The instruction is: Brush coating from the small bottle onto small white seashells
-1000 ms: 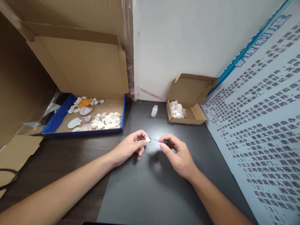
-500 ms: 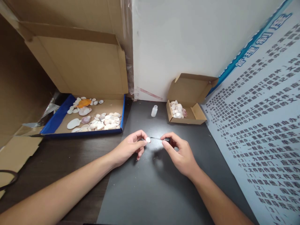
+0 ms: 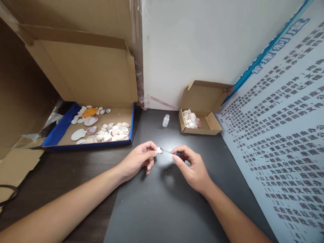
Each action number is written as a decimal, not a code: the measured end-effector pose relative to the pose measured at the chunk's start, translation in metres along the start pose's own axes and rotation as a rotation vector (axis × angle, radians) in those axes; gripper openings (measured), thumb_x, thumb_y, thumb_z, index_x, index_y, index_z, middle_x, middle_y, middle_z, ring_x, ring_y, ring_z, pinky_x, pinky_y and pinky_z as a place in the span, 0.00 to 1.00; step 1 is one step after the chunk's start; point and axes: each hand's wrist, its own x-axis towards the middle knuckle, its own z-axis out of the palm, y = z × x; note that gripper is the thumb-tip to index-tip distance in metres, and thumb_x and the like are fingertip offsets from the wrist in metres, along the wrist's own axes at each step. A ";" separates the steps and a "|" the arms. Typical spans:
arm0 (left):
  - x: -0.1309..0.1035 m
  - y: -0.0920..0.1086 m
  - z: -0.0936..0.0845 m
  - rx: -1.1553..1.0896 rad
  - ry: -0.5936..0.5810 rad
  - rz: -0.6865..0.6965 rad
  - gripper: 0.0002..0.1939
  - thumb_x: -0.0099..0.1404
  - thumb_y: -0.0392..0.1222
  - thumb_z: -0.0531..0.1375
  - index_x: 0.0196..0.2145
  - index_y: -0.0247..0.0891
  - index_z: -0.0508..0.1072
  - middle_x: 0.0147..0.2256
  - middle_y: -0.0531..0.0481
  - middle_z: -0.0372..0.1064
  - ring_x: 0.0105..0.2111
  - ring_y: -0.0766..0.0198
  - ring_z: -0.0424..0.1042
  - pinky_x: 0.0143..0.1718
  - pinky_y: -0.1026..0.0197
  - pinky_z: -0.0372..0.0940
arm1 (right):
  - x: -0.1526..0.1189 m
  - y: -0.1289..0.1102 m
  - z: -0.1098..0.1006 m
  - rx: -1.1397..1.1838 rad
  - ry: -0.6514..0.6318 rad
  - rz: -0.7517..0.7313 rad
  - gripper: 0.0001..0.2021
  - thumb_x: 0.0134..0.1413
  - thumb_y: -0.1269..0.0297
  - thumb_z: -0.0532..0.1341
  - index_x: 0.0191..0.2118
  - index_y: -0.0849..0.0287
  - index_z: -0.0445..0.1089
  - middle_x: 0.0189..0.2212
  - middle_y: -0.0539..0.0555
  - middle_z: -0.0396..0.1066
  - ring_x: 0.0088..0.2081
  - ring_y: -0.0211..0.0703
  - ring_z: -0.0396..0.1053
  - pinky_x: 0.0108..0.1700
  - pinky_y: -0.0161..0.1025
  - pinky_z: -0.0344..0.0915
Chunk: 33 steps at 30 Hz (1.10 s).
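Between thumb and fingertips, my left hand (image 3: 141,156) pinches a small white shell (image 3: 159,150). My right hand (image 3: 191,167) grips a thin brush with a dark cap (image 3: 167,151); its cap end is mostly hidden by the fingers. The brush points left and its dark tip meets the shell's edge. Beyond both hands, a small whitish glass bottle (image 3: 165,120) stands upright and uncapped on the dark grey mat (image 3: 152,206).
At the left, an open blue-edged cardboard box (image 3: 118,143) holds many shells and an orange piece (image 3: 90,112). A smaller open box (image 3: 202,130) with pale shells stands at back right. A printed board (image 3: 283,111) leans along the right side; a white panel (image 3: 187,44) rises behind.
The brush in my right hand has shifted slightly left, so its tip now reaches the shell. My left hand keeps its pinch, with the shell turned a little.
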 end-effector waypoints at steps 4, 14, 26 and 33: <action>0.001 -0.002 -0.002 -0.007 0.002 0.006 0.12 0.61 0.45 0.64 0.35 0.39 0.64 0.14 0.61 0.59 0.12 0.72 0.57 0.15 0.70 0.60 | -0.002 -0.002 0.001 -0.023 0.012 -0.022 0.06 0.60 0.63 0.59 0.37 0.58 0.71 0.18 0.44 0.61 0.20 0.34 0.59 0.24 0.31 0.57; 0.002 -0.001 0.001 0.003 0.009 0.030 0.13 0.60 0.46 0.65 0.35 0.38 0.66 0.19 0.61 0.60 0.15 0.73 0.58 0.17 0.69 0.63 | -0.003 -0.002 0.002 -0.027 0.032 -0.046 0.06 0.60 0.63 0.59 0.37 0.58 0.71 0.19 0.45 0.62 0.21 0.34 0.60 0.25 0.31 0.58; 0.000 -0.001 0.001 0.047 0.003 0.020 0.13 0.61 0.47 0.63 0.35 0.39 0.64 0.16 0.61 0.58 0.16 0.73 0.55 0.17 0.70 0.60 | -0.002 -0.003 0.001 -0.102 0.011 -0.067 0.05 0.60 0.65 0.59 0.38 0.57 0.72 0.21 0.45 0.65 0.22 0.34 0.62 0.27 0.31 0.58; 0.001 0.000 0.001 0.038 -0.001 0.032 0.13 0.61 0.47 0.63 0.35 0.39 0.63 0.15 0.61 0.58 0.14 0.73 0.53 0.16 0.70 0.59 | -0.001 -0.003 0.002 -0.108 0.013 -0.070 0.05 0.60 0.65 0.59 0.38 0.57 0.72 0.22 0.46 0.66 0.22 0.34 0.62 0.28 0.32 0.59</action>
